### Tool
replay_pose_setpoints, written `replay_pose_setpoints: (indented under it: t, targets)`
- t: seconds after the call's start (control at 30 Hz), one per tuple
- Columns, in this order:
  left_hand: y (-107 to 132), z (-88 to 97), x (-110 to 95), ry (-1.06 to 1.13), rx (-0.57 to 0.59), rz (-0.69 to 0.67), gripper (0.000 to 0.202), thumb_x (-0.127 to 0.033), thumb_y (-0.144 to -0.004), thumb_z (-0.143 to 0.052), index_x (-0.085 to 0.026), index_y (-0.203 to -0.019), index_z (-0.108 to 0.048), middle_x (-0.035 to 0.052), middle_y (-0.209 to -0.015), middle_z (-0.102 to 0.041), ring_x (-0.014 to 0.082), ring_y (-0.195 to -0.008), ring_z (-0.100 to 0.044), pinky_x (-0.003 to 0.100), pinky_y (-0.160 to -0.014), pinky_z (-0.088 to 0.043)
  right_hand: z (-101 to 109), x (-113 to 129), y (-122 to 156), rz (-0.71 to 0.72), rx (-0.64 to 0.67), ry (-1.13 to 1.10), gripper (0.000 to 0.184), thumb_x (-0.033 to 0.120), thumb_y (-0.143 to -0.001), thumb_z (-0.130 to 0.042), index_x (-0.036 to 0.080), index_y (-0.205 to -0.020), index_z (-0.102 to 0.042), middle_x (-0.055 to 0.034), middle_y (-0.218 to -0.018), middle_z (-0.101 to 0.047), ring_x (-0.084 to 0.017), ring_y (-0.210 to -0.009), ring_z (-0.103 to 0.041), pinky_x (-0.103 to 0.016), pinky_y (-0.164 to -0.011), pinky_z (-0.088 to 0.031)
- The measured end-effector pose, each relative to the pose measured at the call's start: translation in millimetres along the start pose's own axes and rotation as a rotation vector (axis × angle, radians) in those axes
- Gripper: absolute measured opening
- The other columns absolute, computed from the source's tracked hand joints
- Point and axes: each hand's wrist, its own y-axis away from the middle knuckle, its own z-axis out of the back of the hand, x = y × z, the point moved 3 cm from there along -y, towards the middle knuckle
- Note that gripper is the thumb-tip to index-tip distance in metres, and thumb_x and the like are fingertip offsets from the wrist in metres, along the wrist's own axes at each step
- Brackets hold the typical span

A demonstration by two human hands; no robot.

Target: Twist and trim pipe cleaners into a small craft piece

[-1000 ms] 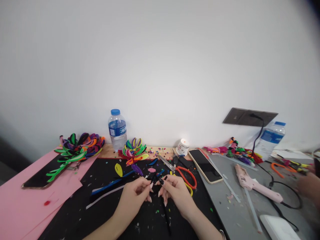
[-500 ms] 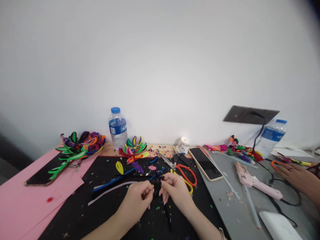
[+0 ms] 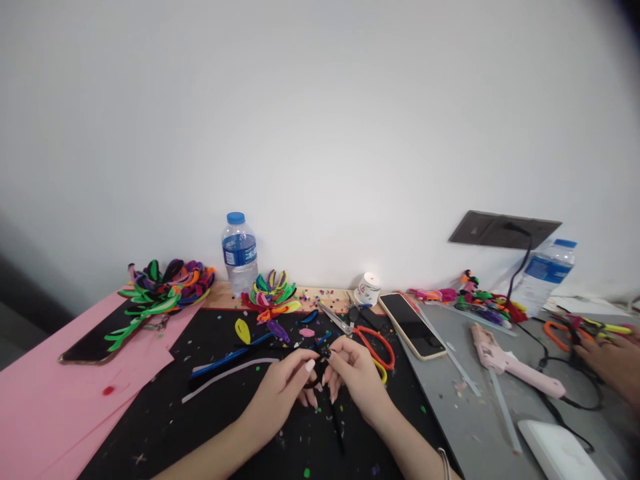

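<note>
Black pipe cleaner (image 3: 315, 383) between two pinching hands
Left hand (image 3: 286, 387) and right hand (image 3: 356, 377) pinch it, equally near; its long axis is unclear. Below, a straight black stem (image 3: 337, 425) points toward the wearer, perhaps joined.

A pale-cased phone (image 3: 413, 325) is laid screen up. Just left of its far end, a white cup (image 3: 367, 289) is set; farther left of it, a water bottle (image 3: 240, 251) is stood by the wall (image 3: 320, 133), and farthest left a dark phone-like device (image 3: 83, 347) is rested on pink paper (image 3: 55, 420). Right of the pale-cased phone, a second bottle (image 3: 549, 272) is placed and a socket panel (image 3: 477, 230) is mounted.
</note>
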Motion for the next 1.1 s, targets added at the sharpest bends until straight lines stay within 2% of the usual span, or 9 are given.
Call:
replay_pose_setpoints:
  t: [0.1,0.17,0.27,0.33,0.4,0.6,0.83,1.1]
  targets:
    - [-1,-5.3,3,0.191,0.125,0.137,0.033,-0.048,-0.085,-0.035,-0.018,-0.096,-0.045,0.0002,-0.065,-0.057,0.0113,-0.047,-0.055,0.018,-0.042,-0.035,-4,0,4,0.028,0.072,0.11,0.021,0.036,-0.077,-0.054,0.017,-0.071,-0.049,0.003,-0.047,-0.057,-0.009,-0.032,-0.047,-0.018,-0.033,-0.036]
    - [-1,-6.3,4,0.22,0.16,0.161,0.035,-0.05,-0.084,-0.035,-0.018,-0.09,-0.045,-0.0027,-0.06,-0.052,0.006,-0.039,-0.044,0.016,-0.038,-0.026,-5,0,6,0.082,0.068,0.233,0.017,0.032,-0.079,-0.052,0.017,-0.071,-0.052,0.0035,-0.048,-0.055,-0.007,-0.034,-0.043,-0.018,-0.035,-0.033]
    - [-2,-5.4,6,0.221,0.168,0.183,0.038,-0.055,-0.081,-0.039,-0.017,-0.08,-0.045,-0.007,-0.055,-0.04,0.0028,-0.038,-0.024,0.015,-0.037,-0.015,-5,5,10,0.236,-0.025,0.472,0.013,0.024,-0.079,-0.051,0.017,-0.07,-0.057,0.0024,-0.053,-0.053,-0.009,-0.044,-0.044,-0.02,-0.043,-0.033]
    - [-2,-4.2,8,0.211,0.149,0.214,0.04,-0.057,-0.079,-0.04,-0.018,-0.079,-0.044,-0.0085,-0.054,-0.033,0.0034,-0.039,-0.017,0.016,-0.037,-0.01,-5,10,13,0.336,-0.089,0.608,0.012,0.02,-0.078,-0.052,0.018,-0.068,-0.059,0.0013,-0.057,-0.052,-0.011,-0.051,-0.044,-0.022,-0.048,-0.033]
    - [-2,-3.3,10,0.196,0.129,0.237,0.041,-0.059,-0.078,-0.04,-0.018,-0.079,-0.044,-0.0092,-0.053,-0.028,0.0039,-0.04,-0.014,0.017,-0.037,-0.008,-5,13,13,0.373,-0.107,0.667,0.012,0.019,-0.078,-0.052,0.018,-0.068,-0.06,0.0008,-0.06,-0.052,-0.011,-0.052,-0.044,-0.022,-0.048,-0.032]
    - [-3,-3.2,12,0.186,0.136,0.222,0.041,-0.057,-0.081,-0.035,-0.017,-0.074,-0.045,-0.0094,-0.051,-0.026,0.0037,-0.038,-0.013,0.018,-0.035,-0.008,-5,14,14,0.386,-0.094,0.708,0.015,0.017,-0.082,-0.047,0.019,-0.072,-0.057,0.0004,-0.06,-0.052,-0.012,-0.054,-0.046,-0.023,-0.051,-0.034]
    - [1,-3.6,7,0.174,0.152,0.191,0.032,-0.051,-0.084,-0.034,-0.02,-0.085,-0.041,-0.009,-0.055,-0.027,0.0043,-0.041,-0.016,0.017,-0.036,-0.008,-6,21,17,0.51,-0.035,0.798,0.017,0.013,-0.085,-0.041,0.019,-0.076,-0.055,-0.0021,-0.072,-0.053,-0.015,-0.067,-0.05,-0.025,-0.061,-0.038]
    - [0,-3.2,7,0.179,0.157,0.176,0.028,-0.048,-0.083,-0.039,-0.021,-0.077,-0.037,-0.008,-0.058,-0.025,0.0051,-0.044,-0.024,0.015,-0.036,-0.009,-3,18,14,0.529,-0.06,0.822,0.014,0.011,-0.084,-0.043,0.019,-0.075,-0.051,0.0,-0.068,-0.049,-0.014,-0.064,-0.047,-0.024,-0.059,-0.036]
